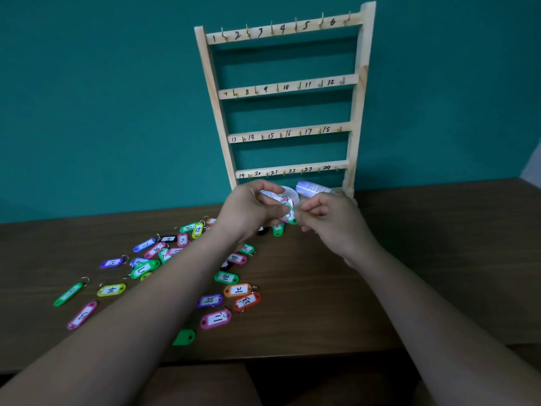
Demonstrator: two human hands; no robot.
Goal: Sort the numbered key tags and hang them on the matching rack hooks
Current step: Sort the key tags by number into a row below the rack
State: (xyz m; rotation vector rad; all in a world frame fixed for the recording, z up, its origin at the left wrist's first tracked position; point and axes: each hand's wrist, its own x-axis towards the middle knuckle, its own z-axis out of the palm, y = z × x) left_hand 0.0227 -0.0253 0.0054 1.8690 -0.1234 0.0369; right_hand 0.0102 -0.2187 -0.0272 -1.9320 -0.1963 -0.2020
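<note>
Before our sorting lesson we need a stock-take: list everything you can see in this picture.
rack: one, pale wood, upright at the table's back
hooks: numbered 1 to 24, brass, on the rack, all bare
loose tags: over twenty, mixed colours, scattered on the table left of centre
held tag: one, green, between the hands
bottle: one, whitish, lying at the rack's foot
table: one, brown
wall: teal, behind
left hand: grips the held tag
right hand: at the tag's end, grip unclear

Plain indoor desk setup; brown wooden table (pixel 409 259) against a teal wall (pixel 87 98); home or office unclear.
</note>
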